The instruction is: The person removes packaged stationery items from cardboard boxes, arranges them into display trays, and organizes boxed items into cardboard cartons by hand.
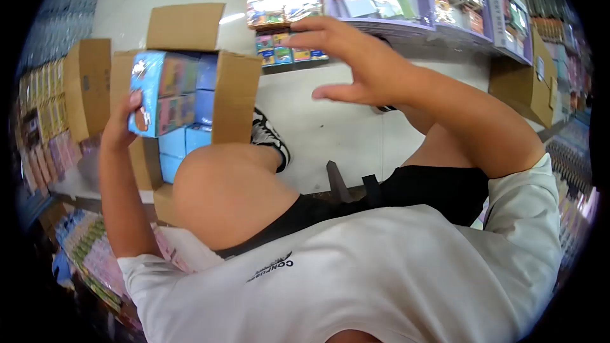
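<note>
My left hand (119,119) grips a light blue package (146,82) by its left side, the thumb on its face. The package looks shiny and has colourful pictured sides. It is tilted over an open cardboard carton (236,98). Inside the carton lie several blue boxes (173,144), partly hidden by the package and my knee. My right hand (365,67) is raised over the floor with thumb and fingers spread, and nothing is in it. Its fingertips appear over the edge of the shrink-wrapped stacks of colourful packs (284,6); whether they touch cannot be told.
Purple display trays (381,24) with stationery-like packs stand at the top. Another carton (87,89) is at the left beside stacked goods (46,98). One more carton (524,86) stands at the right. My sneaker (269,136) is on the pale floor (330,133) near the open carton.
</note>
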